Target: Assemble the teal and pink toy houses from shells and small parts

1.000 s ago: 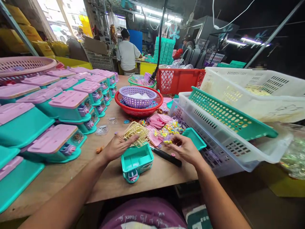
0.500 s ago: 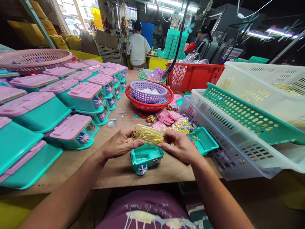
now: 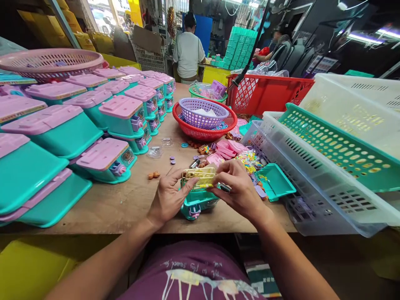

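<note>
A cream-yellow plastic frame-like part (image 3: 200, 178) is held between my two hands, just above a teal toy box (image 3: 198, 204). My left hand (image 3: 168, 195) pinches its left end between thumb and fingers. At the other end, my right hand (image 3: 239, 189) has its fingers closed on the part's right edge. The teal box is lidless and stands on the table, with a small purple-and-pink latch on its front. A dark, slender object (image 3: 224, 187) shows beside my right fingers; I cannot tell whether they hold it.
Pink-lidded teal boxes (image 3: 121, 110) stand stacked at left. Ahead are a purple basket (image 3: 203, 121) inside a red basket (image 3: 233, 125). Loose pink parts and a teal tray (image 3: 276, 181) lie at right, beside white crates (image 3: 312, 166). A person (image 3: 188, 52) sits with their back turned.
My view has shifted, so the scene sits further right. My right fingers have bent upward over the part's right end. Small brown and purple pieces now show left of my hands.
</note>
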